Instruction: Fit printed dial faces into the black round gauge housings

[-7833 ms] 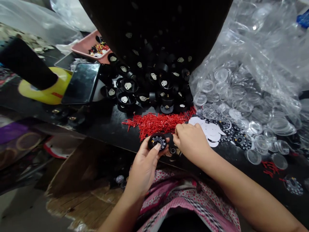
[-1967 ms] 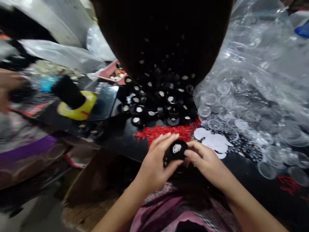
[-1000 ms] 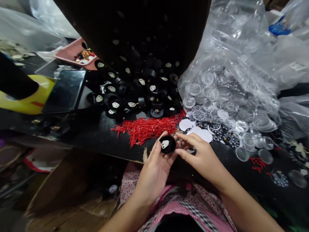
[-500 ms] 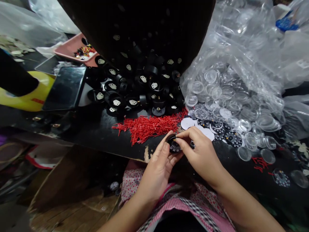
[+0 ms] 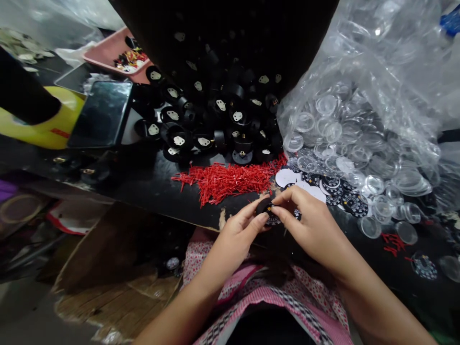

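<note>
My left hand (image 5: pixel 239 230) is closed around a small round black case (image 5: pixel 264 205) with a printed dial face, its thumb on the near rim. The thumb and forefinger of my right hand (image 5: pixel 309 223) pinch at the case's right side; the contact itself is partly covered. Under the right palm shows the edge of another printed dial (image 5: pixel 296 213); whether that hand holds it, I cannot tell. Just beyond my hands lies a heap of thin red plastic pointers (image 5: pixel 230 181). Black and white dial discs (image 5: pixel 354 203) lie to the right, some face down.
Black round housings (image 5: pixel 215 139) pile up below a large dark container (image 5: pixel 223 28). A plastic bag (image 5: pixel 359 91) spills clear round covers (image 5: pixel 370 227) at right. Leftward are a phone (image 5: pixel 100 115), a pink tray (image 5: pixel 104 51) and a yellow roll (image 5: pixel 74 100). An open cardboard box (image 5: pixel 97 268) sits below the table edge.
The camera view has shifted slightly. In my hands, the black case has turned and tilted, and my left thumb has moved lower along its rim. Both hands stay on it.
</note>
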A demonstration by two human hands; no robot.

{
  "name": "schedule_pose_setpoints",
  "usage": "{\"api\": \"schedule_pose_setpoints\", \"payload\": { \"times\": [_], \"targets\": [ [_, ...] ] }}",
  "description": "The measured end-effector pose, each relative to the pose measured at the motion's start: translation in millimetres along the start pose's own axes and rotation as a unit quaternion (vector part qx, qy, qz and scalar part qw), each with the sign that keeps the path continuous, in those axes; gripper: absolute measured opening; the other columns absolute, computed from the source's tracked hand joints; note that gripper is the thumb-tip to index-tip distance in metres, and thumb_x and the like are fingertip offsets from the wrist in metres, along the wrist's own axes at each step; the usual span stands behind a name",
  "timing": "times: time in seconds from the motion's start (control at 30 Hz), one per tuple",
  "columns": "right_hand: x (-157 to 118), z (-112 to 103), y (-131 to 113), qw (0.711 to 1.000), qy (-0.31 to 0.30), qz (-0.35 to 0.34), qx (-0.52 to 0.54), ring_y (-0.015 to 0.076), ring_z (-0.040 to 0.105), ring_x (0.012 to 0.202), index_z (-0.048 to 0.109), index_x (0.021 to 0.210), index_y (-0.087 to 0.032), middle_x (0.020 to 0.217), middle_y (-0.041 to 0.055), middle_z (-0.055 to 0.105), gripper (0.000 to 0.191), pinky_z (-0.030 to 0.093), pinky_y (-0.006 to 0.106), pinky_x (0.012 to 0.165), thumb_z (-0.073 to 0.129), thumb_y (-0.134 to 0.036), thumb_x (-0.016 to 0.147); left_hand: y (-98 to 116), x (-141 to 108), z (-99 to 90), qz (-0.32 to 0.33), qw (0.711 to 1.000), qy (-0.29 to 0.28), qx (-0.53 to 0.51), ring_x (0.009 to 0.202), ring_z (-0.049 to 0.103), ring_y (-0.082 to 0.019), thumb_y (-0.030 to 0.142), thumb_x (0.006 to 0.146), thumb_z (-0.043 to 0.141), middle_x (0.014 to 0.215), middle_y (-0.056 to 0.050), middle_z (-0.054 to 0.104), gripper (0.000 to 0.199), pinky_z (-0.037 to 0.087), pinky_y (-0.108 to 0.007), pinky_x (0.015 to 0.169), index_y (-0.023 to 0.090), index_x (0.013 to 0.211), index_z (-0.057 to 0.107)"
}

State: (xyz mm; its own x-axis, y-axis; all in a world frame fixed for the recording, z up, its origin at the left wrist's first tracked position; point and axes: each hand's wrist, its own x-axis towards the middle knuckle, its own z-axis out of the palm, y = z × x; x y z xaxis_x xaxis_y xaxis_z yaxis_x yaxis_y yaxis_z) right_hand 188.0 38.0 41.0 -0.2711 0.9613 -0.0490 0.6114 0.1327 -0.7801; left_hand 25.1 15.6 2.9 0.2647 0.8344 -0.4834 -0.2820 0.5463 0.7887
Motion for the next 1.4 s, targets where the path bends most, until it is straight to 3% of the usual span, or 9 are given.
{"api": "schedule_pose_setpoints", "payload": {
  "times": [0.2, 0.33, 0.53, 0.63, 0.7, 0.83, 1.0, 1.13, 1.4],
  "targets": [
    [2, -4, 0, 0.999, -0.007, 0.027, -0.021, 0.0138, 0.056, 0.077, 0.055, 0.093, -0.021, 0.087, -0.0008, 0.06, 0.007, 0.043, 0.028, 0.07, 0.061, -0.02, 0.089, 3, 0, -3.4, -0.01, 0.999, -0.02, 0.04, 0.121, 0.061, -0.024, 0.032, 0.087, 0.063, 0.134, 0.0, 0.065, 0.038, 0.048, -0.043, 0.104, 0.029, 0.125, 0.063],
    [-10, -1, 5, 0.996, -0.059, 0.05, 0.036, 0.0138, 0.059, 0.08, 0.056, 0.108, -0.023, 0.096, 0.0004, 0.063, 0.018, 0.046, 0.028, 0.072, 0.058, -0.02, 0.089, -6, -6, -1.5, 0.013, 0.998, -0.015, 0.058, 0.123, 0.06, -0.022, 0.023, 0.085, 0.063, 0.131, -0.002, 0.067, 0.036, 0.045, -0.039, 0.107, 0.026, 0.121, 0.063],
    [-20, 8, 13, 0.994, -0.092, 0.012, 0.052, 0.0163, 0.063, 0.098, 0.056, 0.12, -0.025, 0.115, 0.003, 0.068, 0.028, 0.047, 0.032, 0.086, 0.052, -0.017, 0.094, -17, -18, -14.8, 0.063, 0.988, 0.037, 0.139, 0.114, 0.064, -0.023, 0.021, 0.085, 0.062, 0.121, -0.005, 0.071, 0.03, 0.046, -0.041, 0.105, 0.026, 0.114, 0.068],
    [-2, 17, 12, 0.992, -0.09, -0.02, -0.087, 0.023, 0.063, 0.098, 0.063, 0.11, -0.02, 0.108, 0.0075, 0.07, 0.019, 0.044, 0.04, 0.086, 0.051, -0.02, 0.095, -13, -20, -26.7, 0.06, 0.992, 0.106, 0.022, 0.113, 0.065, -0.024, 0.026, 0.083, 0.067, 0.116, -0.004, 0.073, 0.029, 0.049, -0.04, 0.103, 0.026, 0.113, 0.068],
    [13, 24, 10, 0.97, -0.076, -0.05, -0.227, 0.0277, 0.061, 0.095, 0.065, 0.098, -0.016, 0.098, 0.011, 0.07, 0.015, 0.041, 0.044, 0.083, 0.051, -0.019, 0.094, -11, -20, -31.1, 0.072, 0.984, 0.15, -0.066, 0.108, 0.068, -0.023, 0.026, 0.082, 0.07, 0.109, -0.004, 0.075, 0.026, 0.052, -0.038, 0.099, 0.024, 0.108, 0.068],
    [31, 35, 4, 0.931, -0.08, -0.085, -0.346, 0.0293, 0.06, 0.087, 0.064, 0.088, -0.013, 0.086, 0.0139, 0.068, 0.014, 0.038, 0.043, 0.077, 0.051, -0.017, 0.091, -9, -20, -29.5, 0.073, 0.97, 0.17, -0.161, 0.101, 0.071, -0.022, 0.025, 0.083, 0.07, 0.103, -0.008, 0.076, 0.023, 0.056, -0.037, 0.093, 0.018, 0.104, 0.066],
    [25, 31, 3, 0.979, -0.054, -0.086, -0.175, 0.0184, 0.057, 0.076, 0.058, 0.08, -0.018, 0.078, 0.0041, 0.065, 0.008, 0.038, 0.034, 0.075, 0.055, -0.016, 0.088, -4, -15, -19.2, -0.022, 0.959, 0.087, -0.268, 0.101, 0.072, -0.024, 0.026, 0.09, 0.062, 0.117, -0.008, 0.073, 0.021, 0.057, -0.04, 0.091, 0.022, 0.11, 0.063],
    [12, 25, 4, 0.989, -0.017, -0.129, -0.074, 0.0178, 0.055, 0.081, 0.058, 0.083, -0.019, 0.083, 0.0032, 0.062, 0.007, 0.04, 0.033, 0.078, 0.054, -0.016, 0.087, 0, -9, -12.8, -0.073, 0.94, 0.072, -0.326, 0.099, 0.073, -0.024, 0.02, 0.092, 0.055, 0.105, -0.009, 0.076, 0.013, 0.054, -0.043, 0.098, 0.017, 0.099, 0.066],
    [7, 24, 1, 0.999, -0.03, -0.016, -0.034, 0.016, 0.054, 0.073, 0.058, 0.08, -0.02, 0.077, 0.0002, 0.059, 0.014, 0.039, 0.031, 0.069, 0.06, -0.028, 0.091, -12, -15, -4.2, 0.098, 0.964, 0.098, -0.225, 0.116, 0.065, -0.025, 0.025, 0.091, 0.059, 0.113, -0.008, 0.075, 0.019, 0.048, -0.043, 0.105, 0.021, 0.107, 0.067]
  ]
}}
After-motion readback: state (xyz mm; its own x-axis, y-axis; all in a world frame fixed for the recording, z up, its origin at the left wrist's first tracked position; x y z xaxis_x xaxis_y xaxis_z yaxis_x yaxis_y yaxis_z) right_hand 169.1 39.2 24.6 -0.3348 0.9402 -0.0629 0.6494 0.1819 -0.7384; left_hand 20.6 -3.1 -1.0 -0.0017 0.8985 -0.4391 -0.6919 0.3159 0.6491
